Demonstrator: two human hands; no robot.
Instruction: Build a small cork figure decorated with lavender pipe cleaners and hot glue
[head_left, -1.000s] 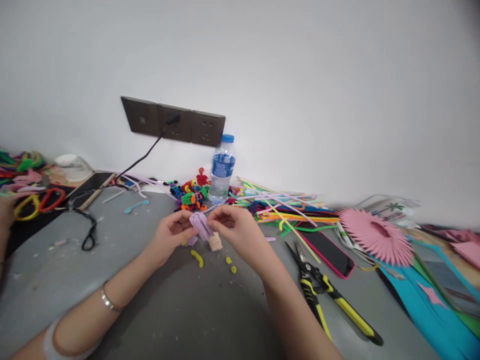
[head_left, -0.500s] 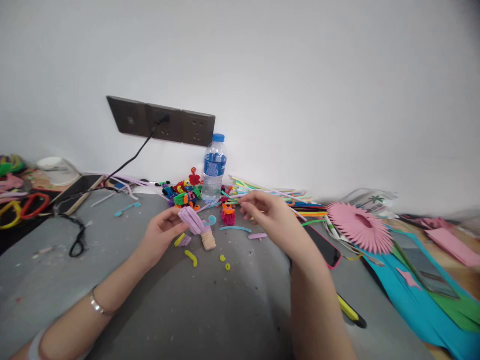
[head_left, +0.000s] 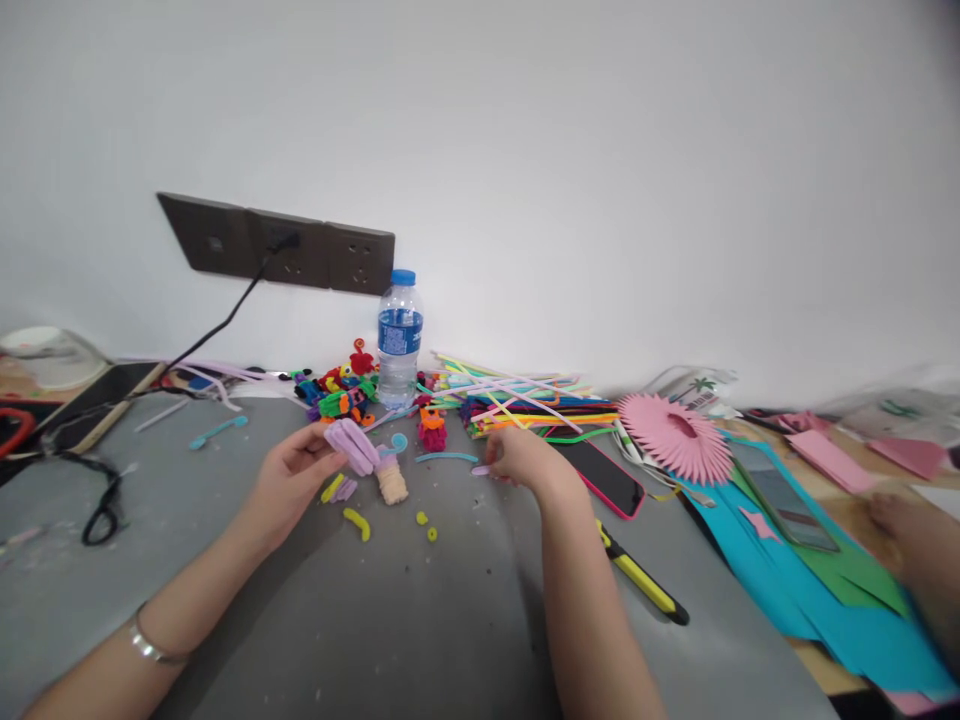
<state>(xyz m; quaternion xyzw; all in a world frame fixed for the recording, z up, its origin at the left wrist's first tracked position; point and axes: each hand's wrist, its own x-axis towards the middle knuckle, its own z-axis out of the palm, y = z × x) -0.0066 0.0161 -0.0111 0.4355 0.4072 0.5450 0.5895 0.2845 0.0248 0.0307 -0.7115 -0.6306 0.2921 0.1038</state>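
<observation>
My left hand [head_left: 300, 475] pinches a fuzzy pipe-cleaner figure [head_left: 351, 446] by its looped lavender end; its coiled beige end [head_left: 392, 484] points down to the right. My right hand [head_left: 519, 462] is low over the mat, fingers closed around the near end of a short lavender pipe-cleaner piece [head_left: 480, 471]. Between the hands lie a straight light-blue pipe cleaner [head_left: 447, 457] and a light-blue spiral [head_left: 399, 442]. Below the figure are a bent yellow-green piece [head_left: 358, 523] and two tiny yellow-green curls [head_left: 431, 535].
A water bottle [head_left: 400, 340] stands by the wall beside colourful pipe-cleaner figures [head_left: 345, 395]. Loose pipe cleaners [head_left: 525, 395] lie behind my right hand. Rightward are a phone [head_left: 611, 478], a yellow-black cutter [head_left: 645, 583], a pink paper fan [head_left: 675, 440] and another person's hand [head_left: 904, 525].
My right hand has come down to the lavender piece on the mat and closed on it. My left hand still holds the figure. The view has turned right, bringing in another person's hand.
</observation>
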